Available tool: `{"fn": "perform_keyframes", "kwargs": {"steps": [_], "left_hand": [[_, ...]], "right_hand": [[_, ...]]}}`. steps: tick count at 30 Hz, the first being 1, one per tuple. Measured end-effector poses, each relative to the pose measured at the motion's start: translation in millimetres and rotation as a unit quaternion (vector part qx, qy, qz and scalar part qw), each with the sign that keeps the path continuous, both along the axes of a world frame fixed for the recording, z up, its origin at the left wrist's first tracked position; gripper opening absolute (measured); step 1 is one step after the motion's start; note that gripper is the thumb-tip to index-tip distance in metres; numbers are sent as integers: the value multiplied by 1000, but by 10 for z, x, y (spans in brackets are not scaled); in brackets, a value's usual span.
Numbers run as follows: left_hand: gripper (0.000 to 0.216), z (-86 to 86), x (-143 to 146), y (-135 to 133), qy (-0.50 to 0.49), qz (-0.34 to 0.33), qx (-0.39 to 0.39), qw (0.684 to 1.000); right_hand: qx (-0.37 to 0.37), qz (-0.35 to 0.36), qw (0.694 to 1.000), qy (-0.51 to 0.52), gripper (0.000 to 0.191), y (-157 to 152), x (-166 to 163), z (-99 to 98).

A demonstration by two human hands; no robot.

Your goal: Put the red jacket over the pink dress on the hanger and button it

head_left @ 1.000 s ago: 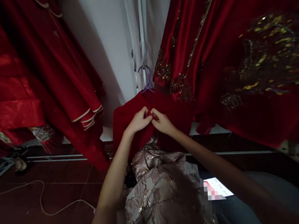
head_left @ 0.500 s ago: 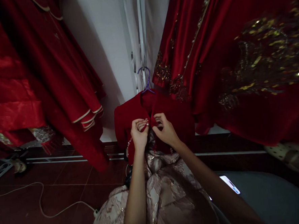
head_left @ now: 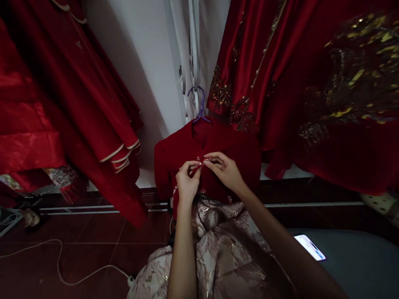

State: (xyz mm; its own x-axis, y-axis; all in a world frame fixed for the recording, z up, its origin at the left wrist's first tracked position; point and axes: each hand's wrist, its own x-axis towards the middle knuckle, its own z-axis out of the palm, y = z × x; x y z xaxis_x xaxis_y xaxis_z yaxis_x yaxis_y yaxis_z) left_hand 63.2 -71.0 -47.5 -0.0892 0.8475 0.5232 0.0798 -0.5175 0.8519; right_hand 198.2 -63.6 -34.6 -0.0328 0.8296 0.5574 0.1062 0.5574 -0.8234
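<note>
A dark red jacket hangs in front of me on a purple hanger, with small beads on its front and sleeve. At the chest, my left hand pinches one front edge between thumb and fingers. My right hand pinches the other front edge, its fingertips touching or nearly touching those of the left. Small pearly beads show at the fingertips; the exact fastening between them is too small to make out. Below the hands, the jacket's lower front meets a pale, shiny patterned fabric over my lap.
Red garments hang on the left, and red dresses with gold sequins on the right. A white metal stand rises behind the hanger. A lit phone lies on a grey surface. A white cable crosses the tiled floor.
My two hands have come together, drawing the jacket's front edges close, so the gap between them has narrowed. The view has shifted slightly.
</note>
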Motion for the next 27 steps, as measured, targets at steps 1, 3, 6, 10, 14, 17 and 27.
{"fn": "perform_keyframes", "kwargs": {"steps": [1, 3, 6, 10, 14, 17, 27], "left_hand": [[14, 13, -11, -14, 20, 3, 4, 1000], [14, 45, -32, -49, 62, 9, 15, 998], [14, 105, -51, -109, 121, 25, 42, 991], [12, 157, -56, -159, 154, 38, 64, 985], [12, 148, -53, -152, 160, 42, 68, 984], [12, 137, -51, -147, 173, 47, 75, 981], [10, 163, -24, -161, 207, 58, 111, 970]], "right_hand": [[8, -10, 1000, -9, 25, -17, -4, 14], [35, -36, 998, -36, 24, -71, -15, 46], [82, -85, 990, -74, 23, -161, -32, 84], [113, -114, 981, -105, 24, -218, -26, 83], [107, -77, 984, -119, 29, -218, 8, 63], [95, -57, 989, -98, 32, -214, 23, 62], [71, -30, 994, -77, 34, -173, 41, 69]]}}
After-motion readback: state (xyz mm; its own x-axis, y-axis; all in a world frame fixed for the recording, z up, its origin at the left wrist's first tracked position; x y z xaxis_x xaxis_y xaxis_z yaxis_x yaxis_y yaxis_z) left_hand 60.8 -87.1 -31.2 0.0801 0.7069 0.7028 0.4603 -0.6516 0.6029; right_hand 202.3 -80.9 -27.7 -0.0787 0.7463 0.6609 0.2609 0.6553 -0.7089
